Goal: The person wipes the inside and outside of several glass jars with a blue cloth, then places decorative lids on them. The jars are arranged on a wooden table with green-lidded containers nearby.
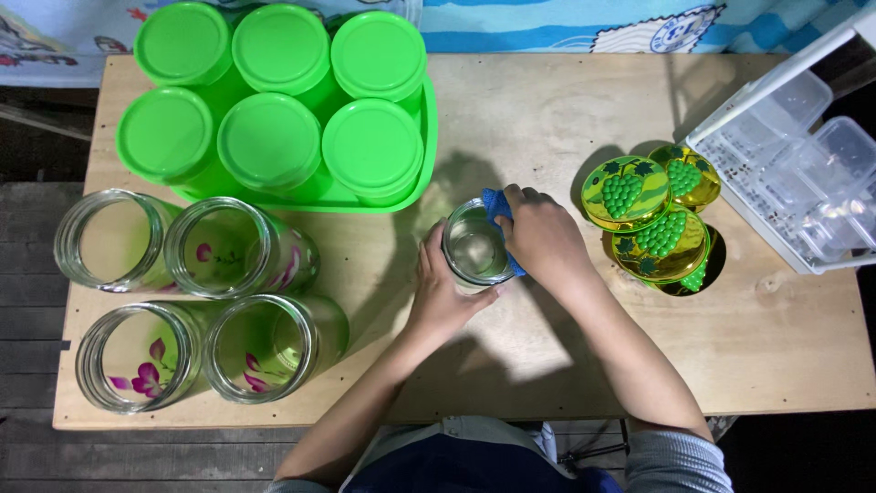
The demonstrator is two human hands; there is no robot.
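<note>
While the camera looks straight down on a pale wooden table [547, 119], a person's two bare hands meet near its middle around a small clear glass jar [476, 250] that stands upright with its mouth open. The left hand [441, 297] wraps the jar's near and left side, fingers curled against the glass. The right hand [545, 239] is closed on a blue cloth [497, 208], pressing it against the jar's far right rim; a strip of the cloth also shows below the hand along the jar's right side.

At the far left of the table a bright green tray [415, 178] holds six containers with round green lids [270, 142], set in two rows of three. Just in front of the tray, four larger clear glass jars [228, 246] stand in a square, open-mouthed, each printed with pink flowers and green leaves.

To the right of the hands lies a small heap of round golden lids [624, 192], each bearing a raised green grape cluster with leaves. Beyond them, at the table's far right edge, a white plastic rack [776, 173] holds clear plastic boxes. A blue and white patterned fabric [566, 23] runs behind the table's far edge.
</note>
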